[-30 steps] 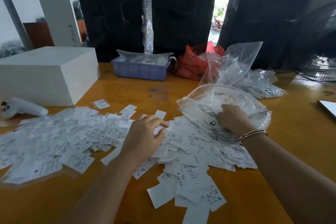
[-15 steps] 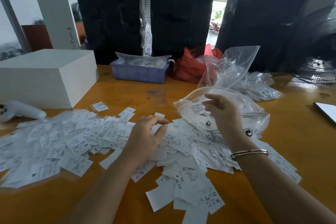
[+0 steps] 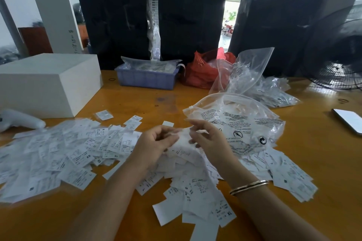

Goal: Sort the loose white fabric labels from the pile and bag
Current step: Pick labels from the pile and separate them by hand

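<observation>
Loose white fabric labels (image 3: 64, 154) printed with sizes lie spread over the wooden table (image 3: 321, 172), in a wide heap on the left and a thicker pile (image 3: 197, 186) in the middle. A clear plastic bag (image 3: 241, 121) with black print lies behind the middle pile, its mouth facing me. My left hand (image 3: 154, 145) and my right hand (image 3: 209, 141) are raised just above the middle pile, fingers curled, pinching blurred white labels between them. A bangle sits on my right wrist.
A white box (image 3: 45, 84) and a white handheld device (image 3: 17, 119) stand at the left. At the back are a blue tray (image 3: 147, 78), a red bag (image 3: 203, 72), more clear bags (image 3: 264, 86) and black bundles. A fan (image 3: 340, 55) and a phone (image 3: 348, 121) are at the right.
My right hand left the clear bag and came toward the left hand. Both hands lifted off the pile and now meet above it with labels between the fingers.
</observation>
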